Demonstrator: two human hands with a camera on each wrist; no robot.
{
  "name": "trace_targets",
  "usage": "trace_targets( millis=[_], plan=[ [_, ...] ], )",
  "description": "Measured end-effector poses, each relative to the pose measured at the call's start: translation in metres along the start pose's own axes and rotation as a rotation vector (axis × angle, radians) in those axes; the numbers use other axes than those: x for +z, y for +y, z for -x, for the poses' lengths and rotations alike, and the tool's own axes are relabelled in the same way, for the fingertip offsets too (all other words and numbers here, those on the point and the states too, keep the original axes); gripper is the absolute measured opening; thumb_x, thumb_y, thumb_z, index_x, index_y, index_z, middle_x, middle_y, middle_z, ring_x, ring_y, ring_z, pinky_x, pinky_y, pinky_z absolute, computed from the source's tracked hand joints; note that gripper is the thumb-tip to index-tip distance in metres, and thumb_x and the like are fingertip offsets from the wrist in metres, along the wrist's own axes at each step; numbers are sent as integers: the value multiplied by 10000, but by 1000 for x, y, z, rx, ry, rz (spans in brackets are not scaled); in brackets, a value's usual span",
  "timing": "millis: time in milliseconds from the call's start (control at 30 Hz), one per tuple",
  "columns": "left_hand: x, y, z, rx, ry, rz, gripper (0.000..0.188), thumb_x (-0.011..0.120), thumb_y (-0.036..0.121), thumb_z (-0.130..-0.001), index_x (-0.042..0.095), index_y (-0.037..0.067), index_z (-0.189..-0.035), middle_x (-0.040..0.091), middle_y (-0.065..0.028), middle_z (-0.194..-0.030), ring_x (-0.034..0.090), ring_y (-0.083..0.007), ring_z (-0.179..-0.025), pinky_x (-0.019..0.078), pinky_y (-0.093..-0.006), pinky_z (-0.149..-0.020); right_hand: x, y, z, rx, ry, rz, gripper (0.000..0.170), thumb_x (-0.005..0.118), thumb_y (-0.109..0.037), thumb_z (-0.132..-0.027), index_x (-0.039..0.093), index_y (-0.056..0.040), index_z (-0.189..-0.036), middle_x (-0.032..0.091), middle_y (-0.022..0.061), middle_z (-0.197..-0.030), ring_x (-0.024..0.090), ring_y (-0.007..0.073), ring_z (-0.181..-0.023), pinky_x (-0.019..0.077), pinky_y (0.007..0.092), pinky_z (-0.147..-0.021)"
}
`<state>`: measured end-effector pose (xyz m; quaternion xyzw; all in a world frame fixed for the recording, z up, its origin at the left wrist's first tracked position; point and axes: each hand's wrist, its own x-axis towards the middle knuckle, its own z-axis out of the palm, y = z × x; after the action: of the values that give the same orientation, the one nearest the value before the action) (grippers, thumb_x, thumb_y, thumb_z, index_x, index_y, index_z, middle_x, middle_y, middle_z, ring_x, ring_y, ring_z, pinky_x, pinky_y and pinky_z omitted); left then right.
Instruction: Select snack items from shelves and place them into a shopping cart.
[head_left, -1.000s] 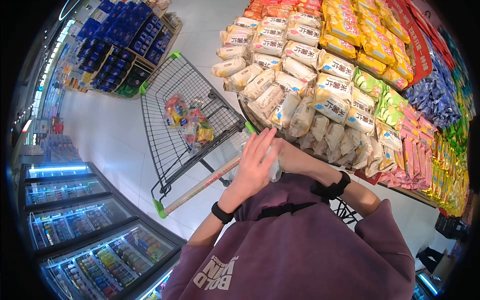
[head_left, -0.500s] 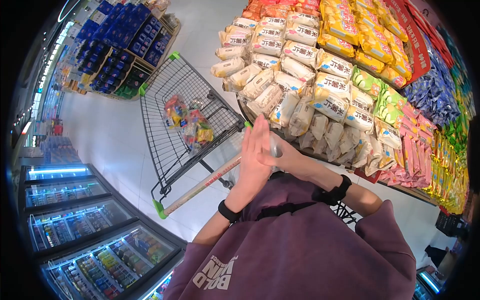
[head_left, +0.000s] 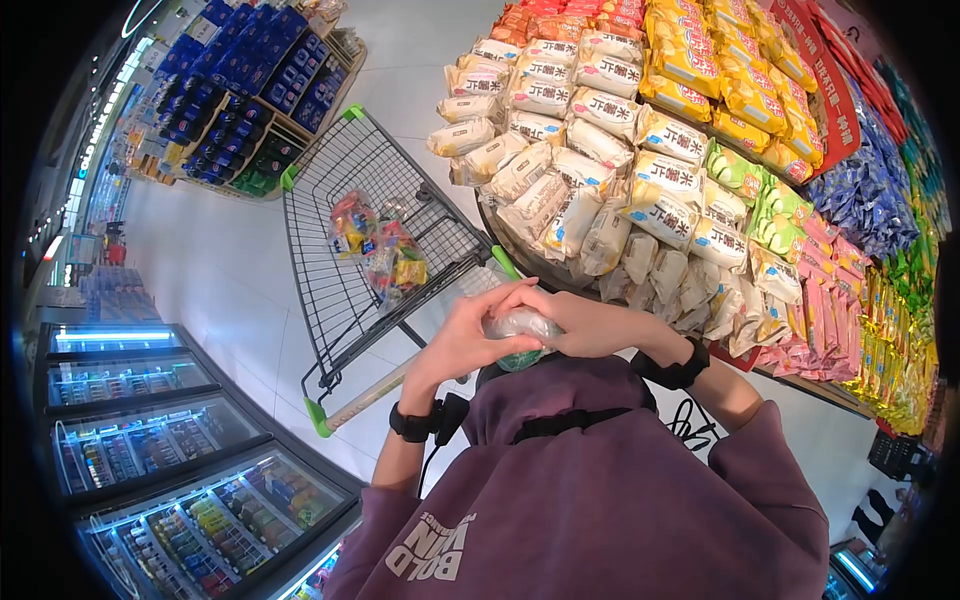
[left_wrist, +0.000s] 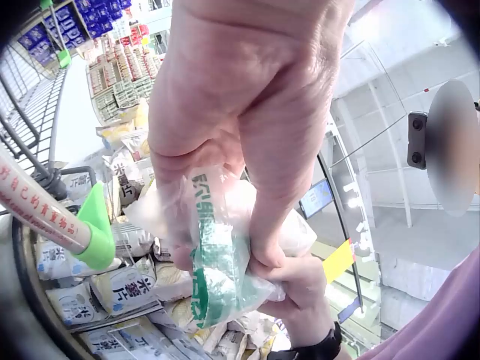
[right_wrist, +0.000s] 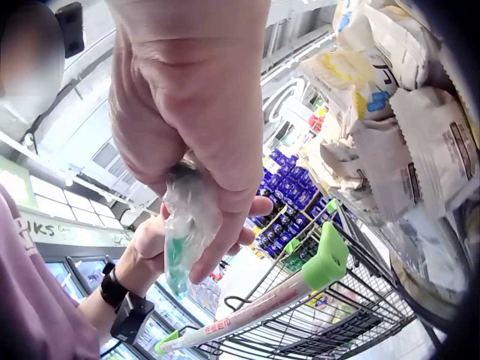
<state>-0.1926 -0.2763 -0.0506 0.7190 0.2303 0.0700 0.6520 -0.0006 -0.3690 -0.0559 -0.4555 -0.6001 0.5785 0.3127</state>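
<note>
lowered from its upright, straight-fingered pose, the left hand (head_left: pixel 460 335) now curls round one side of a crumpled clear plastic bag (head_left: pixel 524 324) with green print. the right hand (head_left: pixel 592 324) grips its other side, so the bag sits between them, before the purple sweatshirt (head_left: pixel 620 490). just beyond is the cart handle (head_left: pixel 368 398); colourful packets (head_left: pixel 403 264) lie in the wire cart (head_left: pixel 318 318). snack packs (head_left: pixel 668 178) stand piled to the right, freezers (head_left: pixel 190 440) to the left.
</note>
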Motion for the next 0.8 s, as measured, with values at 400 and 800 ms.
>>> trace_targets(
  millis=[400,800],
  plan=[
    [12,-25,2,-67,99,97,519,657,-93,-801,607,44,-1298,681,-31,-972,550,-59,-836,472,-235,-738,-2,-15,-3,-74,296,523,241,683,-30,-738,685,-80,-975,687,161,-781,679,325,-690,536,384,-659],
    [14,-9,-14,-87,328,997,470,363,-13,-933,433,-60,-1396,512,-168,-1403,569,-260,-1222,484,-374,-1030,23,-17,-12,-453,478,978,544,626,-75,-813,499,72,-1321,549,173,-1310,543,284,-1175,463,368,-985]
  ],
)
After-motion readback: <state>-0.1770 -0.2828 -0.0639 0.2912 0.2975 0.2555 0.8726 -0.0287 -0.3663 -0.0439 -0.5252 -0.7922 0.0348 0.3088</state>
